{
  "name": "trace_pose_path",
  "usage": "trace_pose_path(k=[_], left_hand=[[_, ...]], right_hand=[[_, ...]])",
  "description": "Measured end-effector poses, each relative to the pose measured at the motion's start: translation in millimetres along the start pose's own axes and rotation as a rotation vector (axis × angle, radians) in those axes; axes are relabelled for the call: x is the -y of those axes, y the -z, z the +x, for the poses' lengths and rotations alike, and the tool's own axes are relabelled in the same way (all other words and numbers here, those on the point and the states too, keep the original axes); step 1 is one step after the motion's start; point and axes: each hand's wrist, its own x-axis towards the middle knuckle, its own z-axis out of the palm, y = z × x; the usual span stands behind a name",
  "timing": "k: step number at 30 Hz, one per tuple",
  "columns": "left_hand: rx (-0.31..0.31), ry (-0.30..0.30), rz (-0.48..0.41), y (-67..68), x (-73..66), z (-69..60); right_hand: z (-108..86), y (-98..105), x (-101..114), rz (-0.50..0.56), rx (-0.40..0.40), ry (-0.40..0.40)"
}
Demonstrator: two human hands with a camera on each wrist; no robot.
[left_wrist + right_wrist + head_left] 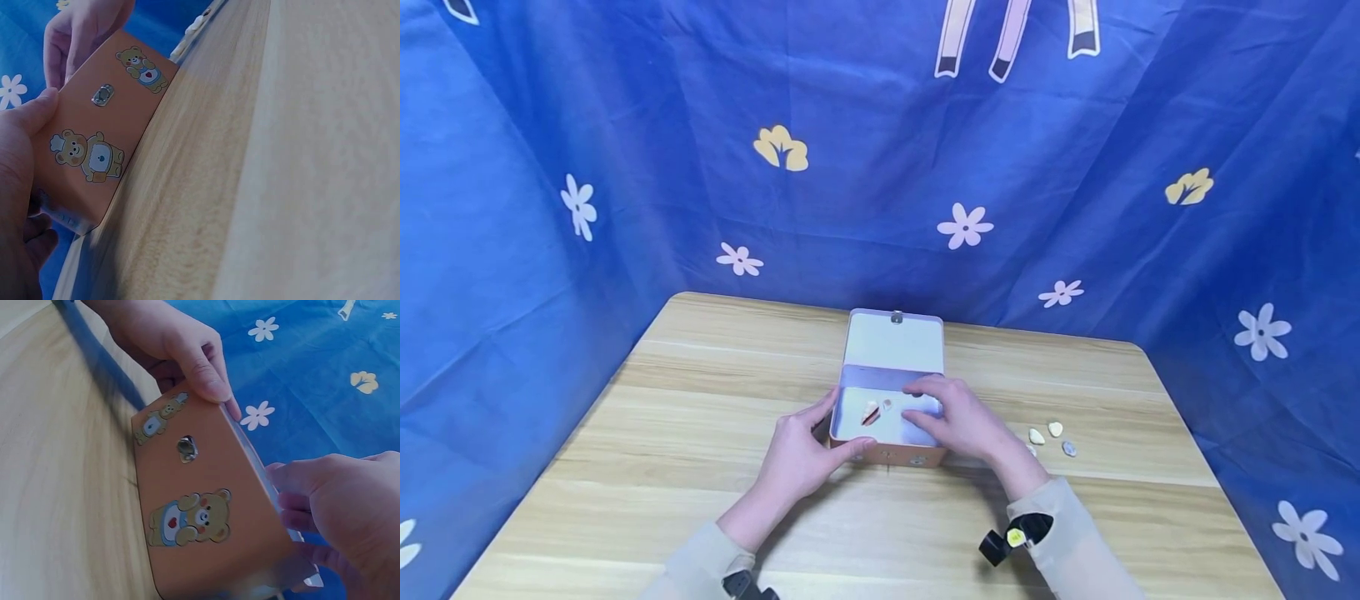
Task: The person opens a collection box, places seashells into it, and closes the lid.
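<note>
Gripping the front left corner of the orange box, my left hand lays its thumb over the front rim. My right hand is over the box's right side, thumb and fingers parted, with nothing visible between them. The box stands on the bench between the left and right edges, its raised lid towards the back edge. Two small pieces lie inside; four pebble-like bits lie between box and right edge.
</note>
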Motion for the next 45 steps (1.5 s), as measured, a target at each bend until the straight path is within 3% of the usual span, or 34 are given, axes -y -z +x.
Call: trace_pose_path(k=[14, 26, 37, 45], left_hand=[[-0.006, 0.024, -0.003, -0.8, 1.4, 0.7], [0.007, 0.039, 0.011, 0.6, 0.7, 1.9], [0.004, 0.048, 0.002, 1.0, -0.7, 2.9], [0.002, 0.039, -0.007, 1.0, -1.2, 2.6]], right_hand=[[-35.3, 26.4, -10.2, 0.002, -0.175, -0.029], [-84.8, 54.0, -29.7, -0.051, -0.228, -0.173], [-119.1, 68.9, -55.7, -0.094, -0.303, -0.178], [-138.4, 75.9, -71.6, -0.123, -0.323, -0.268]])
